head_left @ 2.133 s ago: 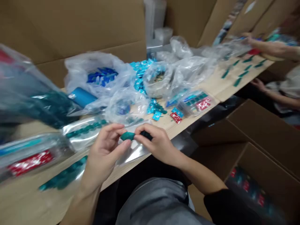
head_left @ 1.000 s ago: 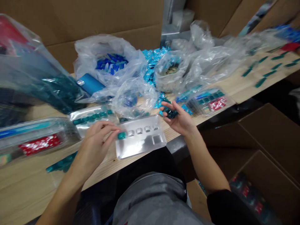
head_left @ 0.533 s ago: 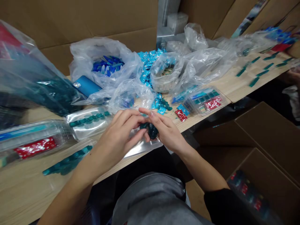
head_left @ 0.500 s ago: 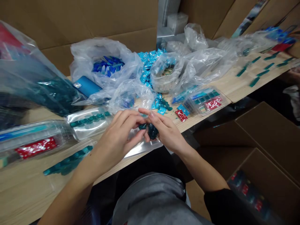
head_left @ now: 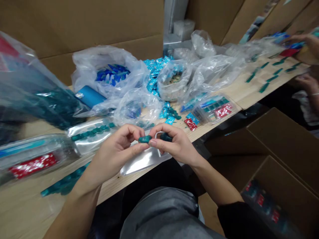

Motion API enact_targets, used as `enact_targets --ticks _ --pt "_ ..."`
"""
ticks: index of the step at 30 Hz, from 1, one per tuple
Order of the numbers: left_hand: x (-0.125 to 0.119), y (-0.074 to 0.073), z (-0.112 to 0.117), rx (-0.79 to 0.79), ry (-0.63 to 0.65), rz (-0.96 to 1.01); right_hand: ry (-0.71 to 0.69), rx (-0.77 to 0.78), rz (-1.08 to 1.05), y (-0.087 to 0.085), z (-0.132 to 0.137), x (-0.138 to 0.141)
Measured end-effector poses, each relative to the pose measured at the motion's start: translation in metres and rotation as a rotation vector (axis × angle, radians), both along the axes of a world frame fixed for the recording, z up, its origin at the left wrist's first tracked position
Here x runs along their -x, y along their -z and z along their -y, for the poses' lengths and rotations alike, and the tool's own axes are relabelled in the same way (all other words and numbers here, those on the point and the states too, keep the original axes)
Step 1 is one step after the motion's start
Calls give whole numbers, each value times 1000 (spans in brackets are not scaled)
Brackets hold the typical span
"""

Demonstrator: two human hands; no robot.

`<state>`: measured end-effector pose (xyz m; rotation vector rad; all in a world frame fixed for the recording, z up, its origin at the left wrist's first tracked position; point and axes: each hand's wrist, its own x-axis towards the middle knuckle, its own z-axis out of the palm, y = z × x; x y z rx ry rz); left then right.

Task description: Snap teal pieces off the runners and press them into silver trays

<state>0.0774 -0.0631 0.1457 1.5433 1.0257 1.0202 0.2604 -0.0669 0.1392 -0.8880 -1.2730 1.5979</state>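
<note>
My left hand pinches a small teal piece between thumb and fingertips, with the fingers of my right hand close against it. My right hand holds a darker teal piece under its fingers, partly hidden. Below both hands lies a silver moulded tray, mostly covered by them. Left of my left hand, a silver tray holds a row of teal pieces. A loose teal strip lies near my left wrist.
Clear plastic bags of blue and teal packets crowd the wooden table. A co-worker's hands work at the far right. An open cardboard box of packaged goods stands below the table edge at right.
My hands have parted slightly from their close clasp around the dark teal cluster. A lighter teal piece now shows between my fingertips, and more of the silver tray is visible.
</note>
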Motion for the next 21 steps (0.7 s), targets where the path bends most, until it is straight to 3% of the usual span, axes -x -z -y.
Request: enact_targets --ticks 5,11,16,21 --pt "-21 0 -9 -19 43 76 14 112 -67 -4 -4 -14" --pt "-32 23 -6 -85 -138 146 -136 298 -357 10 -7 -16" --pt "-20 36 -1 -10 -238 61 -6 245 -429 17 -2 -1" --pt "-12 32 4 128 -308 80 84 121 -334 16 1 12"
